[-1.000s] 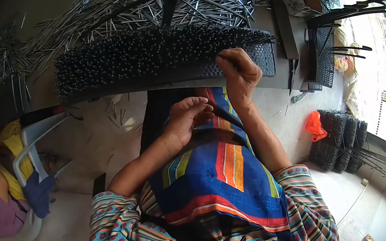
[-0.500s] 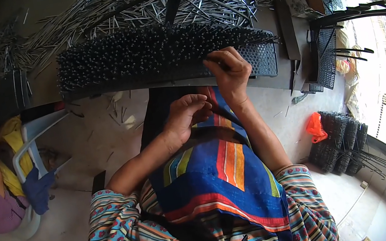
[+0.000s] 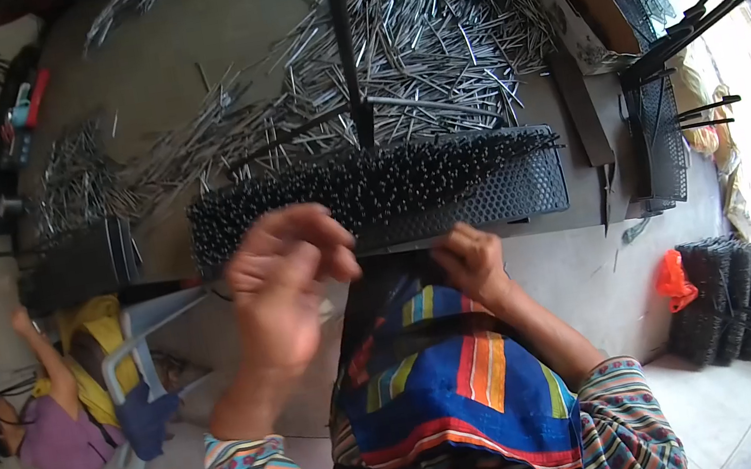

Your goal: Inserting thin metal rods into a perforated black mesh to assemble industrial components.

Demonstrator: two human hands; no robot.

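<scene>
your left hand [image 3: 286,288] and right hand [image 3: 474,261] curled (grip impossible to tell) near slim racked rods [image 3: 291,199], seemingly light and stiff, best pinched by the tip.

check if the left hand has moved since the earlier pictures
Yes, leftward and up in the view: the left hand, earlier below the perforated black tray, now overlaps the tray's left half.

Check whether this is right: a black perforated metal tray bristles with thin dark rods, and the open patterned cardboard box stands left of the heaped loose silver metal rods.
Wrong side: in the head view, the open patterned cardboard box stands right of the heaped loose silver metal rods. The black perforated metal tray does bristle with thin dark rods.
</scene>
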